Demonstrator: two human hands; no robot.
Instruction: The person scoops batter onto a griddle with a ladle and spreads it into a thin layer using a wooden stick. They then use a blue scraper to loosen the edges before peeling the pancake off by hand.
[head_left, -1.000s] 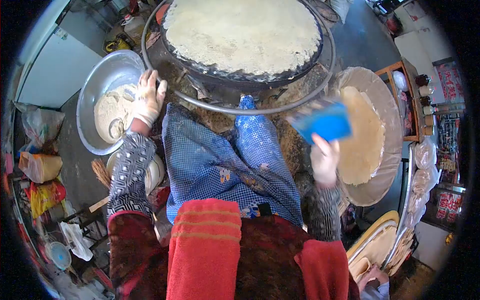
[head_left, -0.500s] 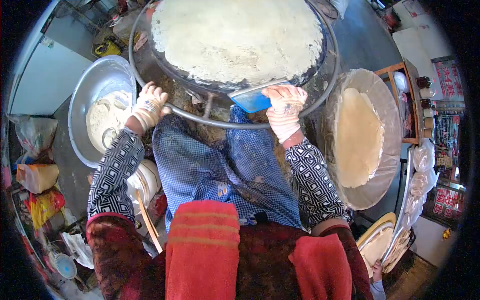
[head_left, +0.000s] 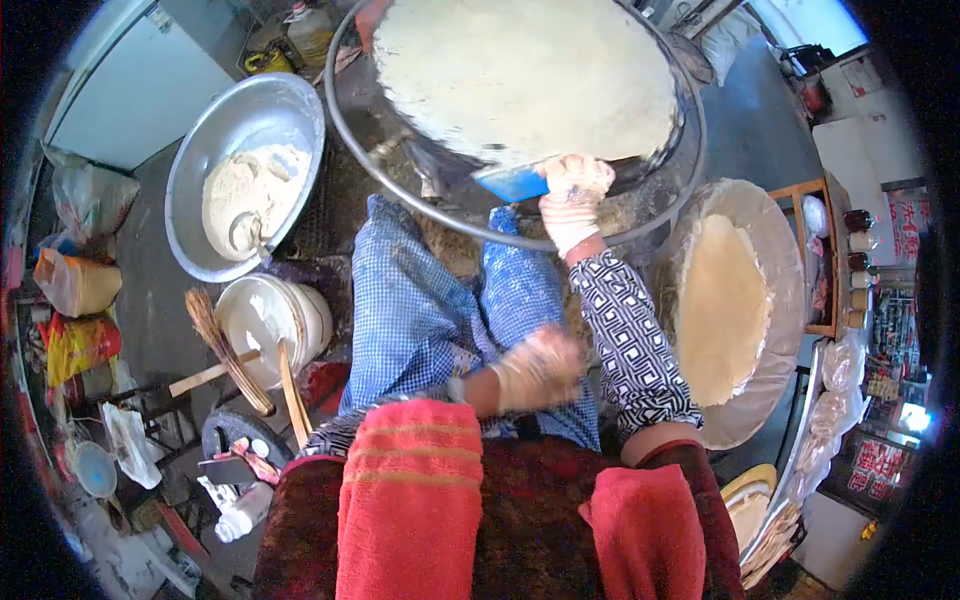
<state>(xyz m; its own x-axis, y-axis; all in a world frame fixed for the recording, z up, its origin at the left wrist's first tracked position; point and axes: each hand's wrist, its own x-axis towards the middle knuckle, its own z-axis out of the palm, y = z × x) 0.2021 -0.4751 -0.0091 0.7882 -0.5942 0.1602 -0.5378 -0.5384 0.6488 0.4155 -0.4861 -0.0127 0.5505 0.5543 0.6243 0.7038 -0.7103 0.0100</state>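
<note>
My right hand [head_left: 572, 200], in a pale striped glove, grips a blue scraper [head_left: 514, 183] at the near edge of the big round griddle [head_left: 640, 172]. A pale layer of batter [head_left: 525, 75] covers most of the griddle. My left hand [head_left: 540, 368], gloved too, is over my lap, above the blue checked apron [head_left: 405, 310]. Motion smears its fingers, and I cannot tell whether it holds anything. A grey metal ring [head_left: 400, 205] circles the griddle, passing just below my right hand.
At left stands a metal basin [head_left: 185, 200] of batter or flour with a ladle [head_left: 245, 235]. Below it are a white bucket [head_left: 317, 315] and a brush [head_left: 225, 350]. A plastic-lined round tray [head_left: 785, 300] with a flat pancake [head_left: 722, 310] sits at right, near a wooden cabinet [head_left: 825, 260].
My left hand has left the metal ring and moved down and right over my lap. My right hand and the scraper stay at the griddle's near edge. The view has shifted.
</note>
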